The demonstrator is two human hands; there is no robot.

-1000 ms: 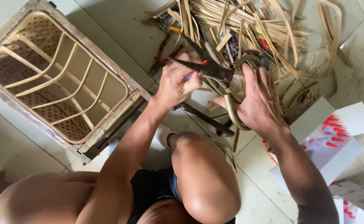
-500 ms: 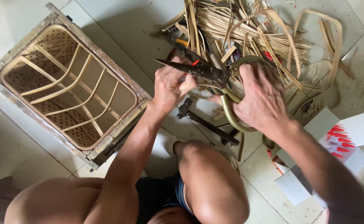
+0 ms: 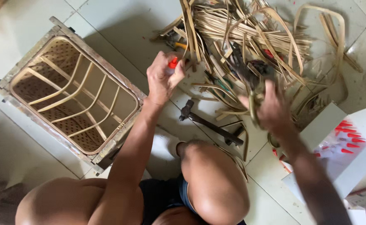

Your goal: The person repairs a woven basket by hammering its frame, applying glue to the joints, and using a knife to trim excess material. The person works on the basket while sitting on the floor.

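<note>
**Sorting cane strips beside an unfinished woven crate**

The wooden-framed crate [image 3: 72,98] lies on its side on the tiled floor [image 3: 120,25], its woven cane base in place and a few bent ribs set inside; judging by the big heap of loose cane strips [image 3: 249,33] just beyond the hands, much weaving material is not yet used.

The left hand [image 3: 163,77] is raised over the floor near the heap, wrist bent back, fingers curled tight round a small orange-tipped tool [image 3: 173,63]. The right hand [image 3: 270,109] is blurred; its fingers seem closed on a coiled cane strip [image 3: 254,106] at the heap's near edge. A hammer [image 3: 210,123] lies on the floor between the hands, near the person's knee. White cardboard boxes [image 3: 337,146] sit to the right.
</note>
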